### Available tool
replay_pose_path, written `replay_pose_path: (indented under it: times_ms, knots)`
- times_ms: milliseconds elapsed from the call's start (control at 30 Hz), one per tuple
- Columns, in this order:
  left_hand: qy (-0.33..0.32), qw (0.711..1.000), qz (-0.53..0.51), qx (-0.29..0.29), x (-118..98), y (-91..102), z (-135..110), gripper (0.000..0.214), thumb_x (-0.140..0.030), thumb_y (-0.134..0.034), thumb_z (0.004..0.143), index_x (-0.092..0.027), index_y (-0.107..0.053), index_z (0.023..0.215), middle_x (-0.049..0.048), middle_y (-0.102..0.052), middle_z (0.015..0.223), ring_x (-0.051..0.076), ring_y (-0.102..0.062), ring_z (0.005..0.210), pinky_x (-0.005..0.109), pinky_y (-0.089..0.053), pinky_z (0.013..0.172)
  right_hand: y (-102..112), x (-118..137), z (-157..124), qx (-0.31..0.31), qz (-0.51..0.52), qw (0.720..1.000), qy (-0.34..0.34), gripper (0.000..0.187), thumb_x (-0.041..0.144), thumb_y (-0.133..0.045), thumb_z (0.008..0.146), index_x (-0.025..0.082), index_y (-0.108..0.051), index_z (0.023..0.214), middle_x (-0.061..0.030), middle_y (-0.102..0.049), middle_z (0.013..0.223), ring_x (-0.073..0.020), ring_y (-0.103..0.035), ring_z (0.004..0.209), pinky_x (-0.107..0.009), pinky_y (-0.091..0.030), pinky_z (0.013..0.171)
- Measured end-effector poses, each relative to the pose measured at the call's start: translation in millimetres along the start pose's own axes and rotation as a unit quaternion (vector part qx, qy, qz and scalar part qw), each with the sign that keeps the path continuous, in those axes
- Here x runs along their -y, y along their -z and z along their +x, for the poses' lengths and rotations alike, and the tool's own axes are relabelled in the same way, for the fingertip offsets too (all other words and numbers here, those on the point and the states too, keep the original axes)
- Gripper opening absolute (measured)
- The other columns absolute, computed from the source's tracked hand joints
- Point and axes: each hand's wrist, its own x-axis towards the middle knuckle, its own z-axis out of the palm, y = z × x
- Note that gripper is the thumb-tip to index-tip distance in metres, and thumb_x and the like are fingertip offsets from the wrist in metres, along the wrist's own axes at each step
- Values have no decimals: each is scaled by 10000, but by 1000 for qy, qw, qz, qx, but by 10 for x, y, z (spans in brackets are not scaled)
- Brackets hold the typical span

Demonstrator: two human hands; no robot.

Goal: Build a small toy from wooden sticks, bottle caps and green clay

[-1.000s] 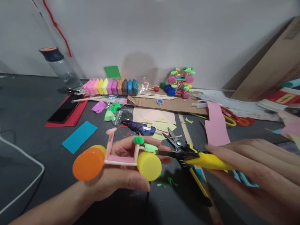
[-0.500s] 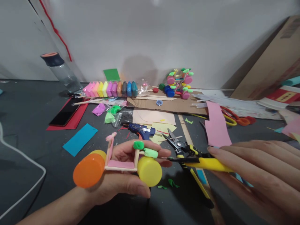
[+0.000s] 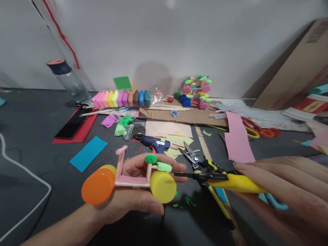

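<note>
My left hand (image 3: 128,201) holds a small handmade toy vehicle (image 3: 132,181), thumb below and fingers behind it. Pale sticks and pink strips form its frame, with orange cap wheels at the left and a yellow cap wheel (image 3: 163,187) at the right. Green clay pieces (image 3: 164,166) sit on the stick ends above that yellow wheel. In my right hand (image 3: 287,191) are pliers (image 3: 241,182) with yellow handles. Their slim black jaws point left, near the fingertips of my left hand; whether they touch is unclear. Black-and-yellow cutting shears (image 3: 196,159) lie open behind the pliers.
A blue glue gun (image 3: 156,143) lies behind my left hand. Farther back are a row of colored clay packs (image 3: 121,98), a stacked toy (image 3: 197,90) and a water bottle (image 3: 68,80). A phone (image 3: 73,126) lies left; orange-handled scissors (image 3: 263,131) lie right.
The pliers have turned in my right hand, and their yellow handle has shifted right. Their jaws now show longer and reach farther left. The toy vehicle in my left hand has barely moved.
</note>
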Motion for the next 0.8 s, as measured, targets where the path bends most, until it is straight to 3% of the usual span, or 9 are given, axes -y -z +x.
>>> replay_pose_path:
  times_ms: [367,800]
  knots:
    - [-1,1000,-11,10,13,19,-5,516,-186,-874,699,-260,-704,1181,66,-699,1302,275,-640,1229,317,-525,1012,-38,-34,58,-3,11,999,40,328,132,-704,843,246,-693,1150,-36,-741,885,-210,-660,777,-367,-501,710]
    - [-9,1000,9,1,-6,-10,-6,508,-186,-875,689,-262,-717,1165,43,-721,1269,295,-659,1194,347,-534,1003,12,-38,-13,20,-35,999,22,370,166,-658,868,334,-676,1198,-37,-770,938,-282,-706,837,-429,-503,737]
